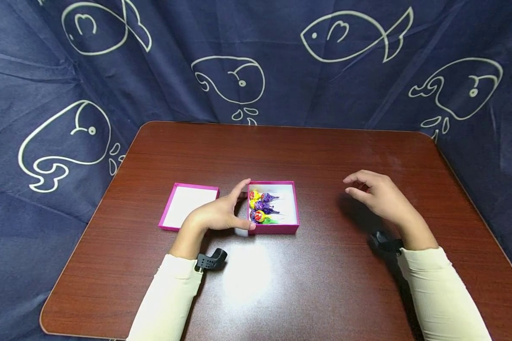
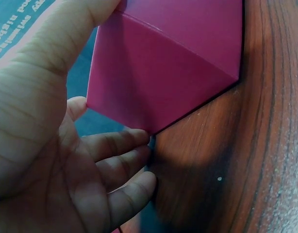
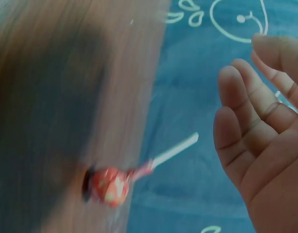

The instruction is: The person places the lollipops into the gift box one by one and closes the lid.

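Observation:
My left hand (image 1: 215,213) holds the left end of a pink box (image 1: 275,229), thumb at the near corner and a finger at the far one. The box's pink outside (image 2: 139,73) fills the upper part of the left wrist view. Inside its white interior, several wrapped lollipops (image 1: 262,206) lie along the left side, in purple, yellow, red and green. Off to the right, my right hand (image 1: 379,192) hovers over the table with loosely bent fingers and nothing in them. A red-wrapped lollipop (image 3: 110,187) with a white stick shows apart from that hand; in the head view it is hidden.
A shallow pink-rimmed lid (image 1: 189,206) with a white inside lies left of the box, partly behind the left hand. The brown wooden table (image 1: 324,293) has rounded corners. A dark blue curtain (image 1: 277,38) with white fish and whale drawings surrounds its back and sides.

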`<move>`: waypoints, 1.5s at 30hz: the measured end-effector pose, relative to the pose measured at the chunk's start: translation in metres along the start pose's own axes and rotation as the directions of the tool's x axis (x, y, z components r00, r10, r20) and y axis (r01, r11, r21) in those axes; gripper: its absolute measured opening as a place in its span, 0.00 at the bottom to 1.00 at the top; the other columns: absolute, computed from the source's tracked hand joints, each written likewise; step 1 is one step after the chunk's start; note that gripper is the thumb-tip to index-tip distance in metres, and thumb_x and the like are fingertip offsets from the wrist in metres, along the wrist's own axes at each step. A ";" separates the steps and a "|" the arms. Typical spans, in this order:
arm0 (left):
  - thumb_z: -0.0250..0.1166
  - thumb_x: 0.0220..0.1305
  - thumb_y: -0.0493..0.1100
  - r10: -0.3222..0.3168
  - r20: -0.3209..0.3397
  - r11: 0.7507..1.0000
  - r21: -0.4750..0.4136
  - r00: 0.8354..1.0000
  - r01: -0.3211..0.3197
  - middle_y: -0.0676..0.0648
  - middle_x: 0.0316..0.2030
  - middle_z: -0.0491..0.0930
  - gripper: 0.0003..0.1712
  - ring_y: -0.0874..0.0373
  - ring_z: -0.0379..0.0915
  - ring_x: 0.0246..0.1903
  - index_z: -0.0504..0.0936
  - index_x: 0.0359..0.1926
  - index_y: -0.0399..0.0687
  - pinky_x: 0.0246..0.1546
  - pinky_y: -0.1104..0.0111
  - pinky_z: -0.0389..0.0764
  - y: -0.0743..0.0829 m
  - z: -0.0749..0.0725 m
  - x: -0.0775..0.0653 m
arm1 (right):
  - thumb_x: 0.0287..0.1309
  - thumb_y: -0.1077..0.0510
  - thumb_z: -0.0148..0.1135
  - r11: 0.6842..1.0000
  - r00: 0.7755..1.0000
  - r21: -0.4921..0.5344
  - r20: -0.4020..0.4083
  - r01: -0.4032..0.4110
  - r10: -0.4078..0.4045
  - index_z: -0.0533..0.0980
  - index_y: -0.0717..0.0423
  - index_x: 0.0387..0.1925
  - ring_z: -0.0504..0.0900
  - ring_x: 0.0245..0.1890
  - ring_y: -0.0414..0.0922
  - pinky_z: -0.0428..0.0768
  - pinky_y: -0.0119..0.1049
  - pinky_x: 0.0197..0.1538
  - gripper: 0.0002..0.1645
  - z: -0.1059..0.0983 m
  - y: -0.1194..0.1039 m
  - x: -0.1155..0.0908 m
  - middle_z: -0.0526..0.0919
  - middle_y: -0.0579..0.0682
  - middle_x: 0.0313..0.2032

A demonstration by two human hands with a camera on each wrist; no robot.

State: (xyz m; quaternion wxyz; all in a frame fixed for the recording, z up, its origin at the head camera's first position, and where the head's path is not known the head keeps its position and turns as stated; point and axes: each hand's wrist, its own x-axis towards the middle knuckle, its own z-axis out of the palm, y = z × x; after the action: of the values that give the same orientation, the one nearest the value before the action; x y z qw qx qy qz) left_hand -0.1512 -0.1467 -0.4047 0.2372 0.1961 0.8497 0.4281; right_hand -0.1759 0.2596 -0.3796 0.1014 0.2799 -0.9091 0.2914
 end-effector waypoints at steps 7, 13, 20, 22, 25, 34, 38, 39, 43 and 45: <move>0.78 0.52 0.51 -0.016 -0.004 1.000 0.017 1.000 0.016 0.39 0.71 0.59 0.68 0.50 0.55 0.70 0.36 0.78 0.56 0.70 0.55 0.54 0.001 -0.001 -0.001 | 0.58 0.66 0.69 0.994 0.995 -0.049 -0.037 -0.096 0.095 0.82 0.54 0.41 0.76 0.36 0.36 0.71 0.30 0.40 0.10 -0.014 0.017 -0.014 0.85 0.50 0.39; 0.78 0.51 0.53 -0.018 -0.012 0.999 0.029 1.000 0.018 0.38 0.71 0.59 0.69 0.48 0.56 0.70 0.36 0.79 0.56 0.70 0.53 0.54 0.003 -0.001 -0.001 | 0.57 0.66 0.70 0.981 0.987 -0.112 -0.038 -0.161 0.157 0.82 0.56 0.40 0.76 0.30 0.40 0.69 0.28 0.34 0.08 -0.020 0.039 -0.026 0.84 0.52 0.37; 0.78 0.52 0.50 -0.008 -0.005 1.000 0.013 1.000 0.008 0.39 0.70 0.60 0.68 0.49 0.57 0.69 0.36 0.79 0.54 0.70 0.54 0.54 0.002 -0.001 -0.001 | 0.59 0.64 0.69 0.967 0.968 -0.083 0.056 -0.242 0.247 0.81 0.60 0.42 0.76 0.34 0.44 0.68 0.31 0.36 0.10 -0.016 0.059 -0.031 0.83 0.57 0.39; 0.78 0.52 0.49 -0.006 -0.001 1.000 0.004 1.000 0.006 0.39 0.70 0.60 0.68 0.49 0.57 0.69 0.36 0.79 0.54 0.70 0.54 0.54 0.001 -0.001 -0.001 | 0.60 0.63 0.68 0.961 0.957 -0.069 0.099 -0.268 0.273 0.80 0.61 0.44 0.76 0.36 0.46 0.69 0.34 0.37 0.11 -0.015 0.063 -0.030 0.84 0.57 0.39; 0.78 0.52 0.48 0.001 0.002 1.000 -0.007 1.000 -0.001 0.39 0.70 0.60 0.68 0.49 0.55 0.70 0.37 0.79 0.52 0.70 0.54 0.53 0.000 0.000 0.000 | 0.62 0.60 0.66 0.949 0.939 -0.074 0.140 -0.305 0.313 0.79 0.60 0.47 0.76 0.36 0.47 0.70 0.39 0.39 0.12 -0.013 0.066 -0.029 0.84 0.55 0.38; 0.78 0.52 0.47 0.013 0.002 1.000 -0.023 1.000 -0.013 0.38 0.70 0.60 0.68 0.50 0.55 0.70 0.37 0.79 0.51 0.70 0.55 0.52 0.001 0.000 0.000 | 0.63 0.60 0.66 0.941 0.929 -0.079 0.148 -0.330 0.339 0.80 0.60 0.45 0.74 0.32 0.46 0.69 0.40 0.36 0.10 -0.010 0.071 -0.027 0.83 0.51 0.33; 0.78 0.52 0.47 0.013 0.000 1.000 -0.026 1.000 -0.013 0.38 0.70 0.60 0.68 0.50 0.55 0.70 0.37 0.79 0.50 0.70 0.55 0.52 0.001 0.000 0.000 | 0.63 0.60 0.66 0.941 0.931 -0.073 0.142 -0.330 0.338 0.80 0.59 0.42 0.74 0.32 0.44 0.68 0.38 0.36 0.08 -0.009 0.071 -0.026 0.83 0.50 0.33; 0.78 0.52 0.47 0.013 0.000 1.000 -0.026 1.000 -0.013 0.38 0.70 0.60 0.68 0.50 0.55 0.70 0.37 0.79 0.50 0.71 0.55 0.52 0.001 0.000 0.000 | 0.63 0.60 0.66 0.941 0.931 -0.067 0.139 -0.331 0.337 0.80 0.58 0.42 0.74 0.31 0.43 0.69 0.37 0.36 0.08 -0.009 0.071 -0.027 0.83 0.50 0.33; 0.78 0.52 0.47 0.009 0.001 1.000 -0.017 1.000 -0.009 0.38 0.70 0.60 0.68 0.49 0.55 0.70 0.37 0.79 0.51 0.71 0.56 0.52 0.001 0.000 0.000 | 0.62 0.61 0.66 0.942 0.934 0.004 0.131 -0.335 0.332 0.79 0.58 0.41 0.74 0.30 0.39 0.69 0.31 0.34 0.07 -0.007 0.069 -0.028 0.82 0.49 0.32; 0.78 0.52 0.47 0.007 0.000 1.000 -0.009 1.000 -0.007 0.38 0.71 0.60 0.68 0.49 0.54 0.70 0.37 0.79 0.51 0.71 0.56 0.52 0.001 0.000 0.000 | 0.62 0.63 0.65 0.941 0.938 0.070 0.129 -0.331 0.321 0.78 0.60 0.42 0.75 0.30 0.37 0.70 0.28 0.33 0.07 -0.006 0.066 -0.029 0.82 0.49 0.32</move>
State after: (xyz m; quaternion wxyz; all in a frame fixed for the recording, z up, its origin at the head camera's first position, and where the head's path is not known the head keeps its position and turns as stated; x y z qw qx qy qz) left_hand -0.1508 -0.1464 -0.4037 0.2367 0.1980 0.8471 0.4327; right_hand -0.1899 0.3208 -0.4161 -0.0140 0.1461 -0.9331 0.3282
